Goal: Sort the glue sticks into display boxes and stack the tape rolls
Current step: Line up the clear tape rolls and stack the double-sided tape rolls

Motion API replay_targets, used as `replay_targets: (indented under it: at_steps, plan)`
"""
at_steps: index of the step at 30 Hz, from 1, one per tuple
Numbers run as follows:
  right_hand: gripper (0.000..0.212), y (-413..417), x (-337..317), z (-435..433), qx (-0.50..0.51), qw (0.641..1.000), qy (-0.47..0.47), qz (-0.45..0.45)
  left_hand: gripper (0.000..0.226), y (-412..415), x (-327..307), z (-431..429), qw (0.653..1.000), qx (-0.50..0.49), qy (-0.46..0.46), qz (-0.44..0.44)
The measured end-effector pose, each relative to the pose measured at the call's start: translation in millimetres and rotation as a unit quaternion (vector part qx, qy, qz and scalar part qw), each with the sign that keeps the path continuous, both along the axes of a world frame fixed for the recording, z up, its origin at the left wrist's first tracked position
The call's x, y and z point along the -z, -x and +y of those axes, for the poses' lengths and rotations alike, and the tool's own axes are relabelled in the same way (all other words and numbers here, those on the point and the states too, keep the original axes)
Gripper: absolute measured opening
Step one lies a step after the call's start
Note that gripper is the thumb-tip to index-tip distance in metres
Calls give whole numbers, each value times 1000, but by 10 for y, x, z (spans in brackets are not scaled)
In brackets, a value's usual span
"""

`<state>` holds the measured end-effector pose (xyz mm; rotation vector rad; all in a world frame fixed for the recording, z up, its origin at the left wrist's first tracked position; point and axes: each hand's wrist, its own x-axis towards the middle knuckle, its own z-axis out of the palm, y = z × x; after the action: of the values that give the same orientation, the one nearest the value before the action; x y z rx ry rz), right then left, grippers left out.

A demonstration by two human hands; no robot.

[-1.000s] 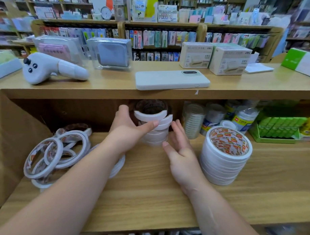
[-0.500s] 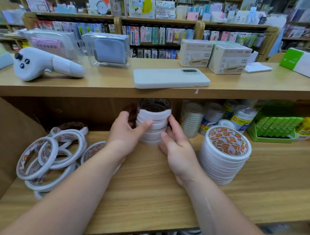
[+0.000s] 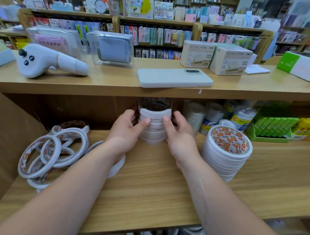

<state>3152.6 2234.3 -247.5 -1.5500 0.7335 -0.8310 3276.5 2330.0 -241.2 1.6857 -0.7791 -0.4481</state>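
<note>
- Shelf point(image 3: 148, 187) lies bare at 6 o'clock; upper board point(image 3: 99, 90) sits close above tape stack point(image 3: 154, 126).
- Left hand point(image 3: 126, 129) and right hand point(image 3: 180, 135) grip its sides.
- White rolls, evenly piled, at 12 o'clock.

wooden shelf point(image 3: 148, 196) | tape stack point(image 3: 154, 133) | wider stack point(image 3: 224, 160) (right) | loose rolls point(image 3: 49, 152)

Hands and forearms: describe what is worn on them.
The left hand and right hand are bare: no gloves, rings, watch or bracelet show. The left forearm and right forearm are bare too, no sleeve in view. Thumbnails look short and plain.
</note>
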Motion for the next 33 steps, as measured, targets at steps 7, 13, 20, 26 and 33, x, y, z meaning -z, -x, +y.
replay_targets:
  at_steps: [7, 13, 20, 26, 33]
  plan:
    - [73, 24, 27, -3, 15, 996, 71, 59, 77, -35, 30, -14, 996, -14, -69, -59]
    - [72, 51, 0, -44, 10, 987, 127, 97, 66, -103, 53, -19, 998, 7, -59, -25]
    - [37, 65, -39, -50, -12, 992, 87, 87, 68, -152, 26, -36, 998, 19, -51, -31]
    - [58, 49, -73, 15, -4, 997, 71, 16, 75, -103, -31, -11, 999, 14, -19, -21]
    - [26, 14, -98, 3, -1, 990, 133, 33, 36, -88, -69, -41, 1000, 14, 12, -9]
